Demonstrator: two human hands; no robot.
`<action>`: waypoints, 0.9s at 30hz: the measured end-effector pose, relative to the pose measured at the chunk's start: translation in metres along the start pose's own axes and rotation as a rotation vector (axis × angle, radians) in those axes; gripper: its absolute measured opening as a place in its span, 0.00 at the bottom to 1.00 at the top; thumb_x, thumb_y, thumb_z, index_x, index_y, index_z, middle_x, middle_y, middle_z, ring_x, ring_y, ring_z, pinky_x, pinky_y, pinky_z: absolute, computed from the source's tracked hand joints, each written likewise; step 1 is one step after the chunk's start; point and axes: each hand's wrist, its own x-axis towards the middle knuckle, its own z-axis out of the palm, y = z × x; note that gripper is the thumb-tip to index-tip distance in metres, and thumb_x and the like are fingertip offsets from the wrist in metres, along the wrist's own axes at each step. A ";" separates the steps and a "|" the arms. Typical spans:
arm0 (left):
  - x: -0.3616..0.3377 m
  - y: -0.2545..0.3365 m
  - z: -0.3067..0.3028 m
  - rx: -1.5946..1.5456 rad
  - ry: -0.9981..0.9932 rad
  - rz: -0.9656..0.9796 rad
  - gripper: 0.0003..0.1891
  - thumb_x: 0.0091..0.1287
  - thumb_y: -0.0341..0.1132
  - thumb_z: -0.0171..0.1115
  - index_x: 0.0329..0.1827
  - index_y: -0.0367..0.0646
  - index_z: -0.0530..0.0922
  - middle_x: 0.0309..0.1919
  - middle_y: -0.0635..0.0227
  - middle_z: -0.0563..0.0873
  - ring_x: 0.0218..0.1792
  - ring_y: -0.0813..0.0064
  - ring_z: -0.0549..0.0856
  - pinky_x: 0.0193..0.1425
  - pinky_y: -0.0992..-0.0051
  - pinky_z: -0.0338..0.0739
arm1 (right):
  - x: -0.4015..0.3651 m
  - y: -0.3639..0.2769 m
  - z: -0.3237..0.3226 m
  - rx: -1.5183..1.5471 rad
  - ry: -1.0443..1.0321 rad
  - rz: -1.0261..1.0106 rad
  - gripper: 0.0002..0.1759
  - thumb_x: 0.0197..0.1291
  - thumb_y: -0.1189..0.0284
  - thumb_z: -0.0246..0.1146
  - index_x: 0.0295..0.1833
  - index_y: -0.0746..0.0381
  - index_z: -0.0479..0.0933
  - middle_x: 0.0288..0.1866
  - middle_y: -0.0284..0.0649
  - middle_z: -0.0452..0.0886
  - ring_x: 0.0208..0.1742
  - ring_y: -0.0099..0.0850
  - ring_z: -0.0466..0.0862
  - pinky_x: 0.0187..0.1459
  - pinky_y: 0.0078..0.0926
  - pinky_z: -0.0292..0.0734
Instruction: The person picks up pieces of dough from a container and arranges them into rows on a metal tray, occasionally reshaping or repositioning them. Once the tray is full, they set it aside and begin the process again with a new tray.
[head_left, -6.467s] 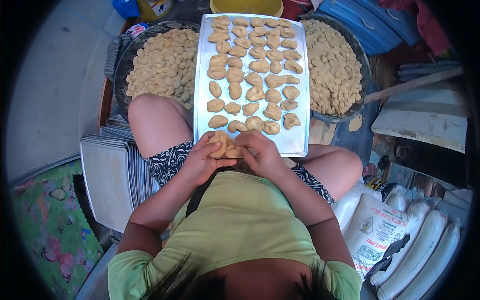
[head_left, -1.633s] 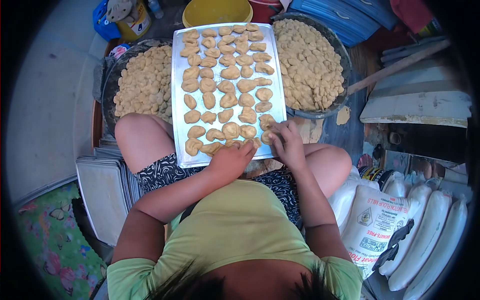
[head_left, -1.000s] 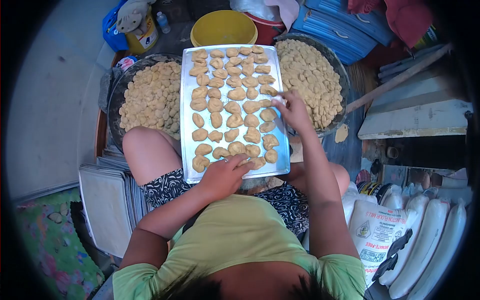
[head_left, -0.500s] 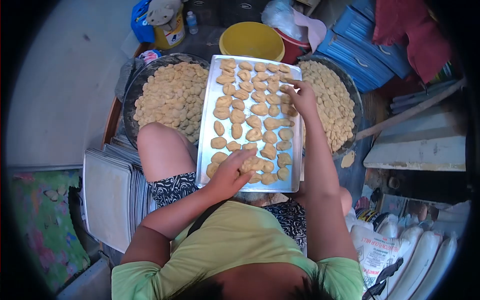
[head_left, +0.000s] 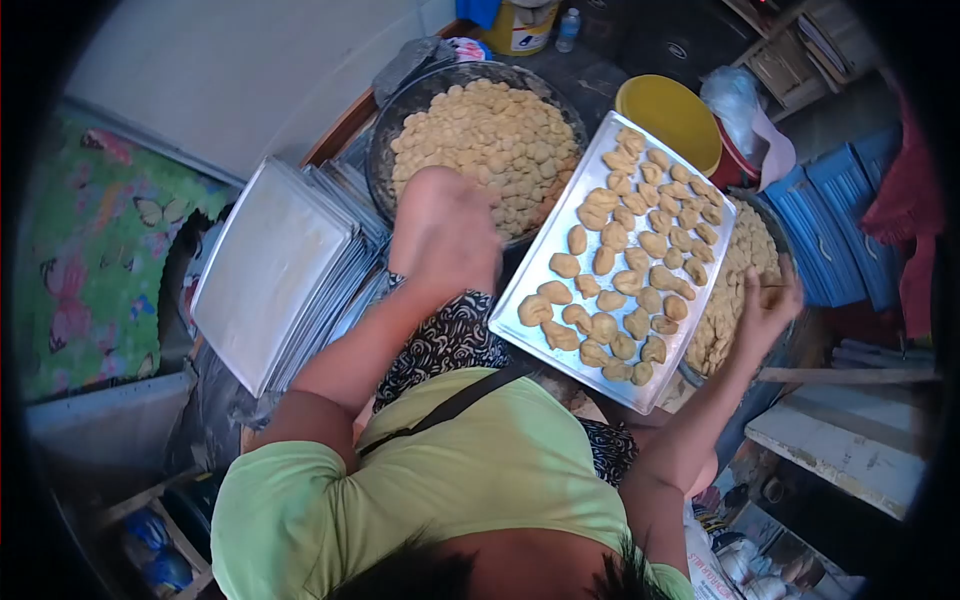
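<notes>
A metal baking tray (head_left: 508,318) lies tilted across my lap, bearing several rows of lumpy dough pieces (head_left: 652,243). My left hand (head_left: 465,245), smeared by motion, is off the tray, beside my knee and close to the left basin (head_left: 385,165). That basin is heaped with dough lumps (head_left: 480,140); whether the hand holds anything cannot be made out. To the right of the tray, my right hand (head_left: 768,308) hovers over the right basin (head_left: 785,235) with fingers apart. More dough (head_left: 725,310) fills that basin, partly hidden under the tray and my hand.
A stack of metal trays (head_left: 275,270) leans at my left. Behind the baking tray stands a yellow tub (head_left: 670,110). Blue drawers (head_left: 825,235) and a pale wooden ledge (head_left: 840,440) are on the right. A water bottle (head_left: 568,30) stands at the back.
The view has swung left. My left hand has come off the dough on the tray towards the left basin. My right hand has left the tray's upper right for the right basin.
</notes>
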 end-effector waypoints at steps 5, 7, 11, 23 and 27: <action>-0.060 -0.148 -0.074 0.643 0.594 -0.376 0.42 0.59 0.45 0.70 0.74 0.42 0.59 0.70 0.45 0.66 0.70 0.42 0.65 0.73 0.54 0.61 | 0.017 -0.050 0.002 -0.085 0.011 -0.297 0.42 0.53 0.62 0.74 0.72 0.56 0.65 0.76 0.56 0.53 0.79 0.49 0.48 0.74 0.46 0.50; -0.096 -0.194 -0.073 0.751 0.453 -0.626 0.45 0.60 0.48 0.68 0.77 0.46 0.54 0.72 0.45 0.63 0.71 0.39 0.63 0.72 0.48 0.60 | -0.007 -0.076 0.036 0.082 -0.171 -0.397 0.42 0.52 0.65 0.74 0.73 0.55 0.64 0.77 0.55 0.53 0.79 0.48 0.51 0.74 0.46 0.49; -0.132 -0.242 -0.057 0.957 0.245 -0.796 0.44 0.66 0.47 0.62 0.80 0.55 0.45 0.75 0.45 0.57 0.72 0.33 0.59 0.68 0.34 0.57 | -0.070 -0.158 0.082 0.330 -0.605 -0.465 0.33 0.54 0.67 0.72 0.65 0.62 0.71 0.71 0.54 0.65 0.75 0.50 0.60 0.72 0.45 0.55; -0.083 -0.045 -0.096 0.649 0.418 -0.334 0.30 0.72 0.34 0.53 0.77 0.54 0.58 0.78 0.61 0.56 0.75 0.42 0.56 0.74 0.43 0.55 | -0.191 -0.224 0.144 0.807 -1.388 -0.608 0.45 0.52 0.66 0.72 0.73 0.67 0.60 0.70 0.55 0.65 0.70 0.50 0.66 0.71 0.38 0.61; -0.057 0.037 -0.075 0.295 0.521 -0.002 0.31 0.71 0.31 0.53 0.78 0.47 0.56 0.79 0.57 0.52 0.78 0.49 0.48 0.79 0.59 0.44 | -0.207 -0.249 0.136 0.968 -1.416 -0.486 0.48 0.50 0.65 0.73 0.73 0.69 0.57 0.71 0.56 0.64 0.72 0.47 0.66 0.71 0.37 0.61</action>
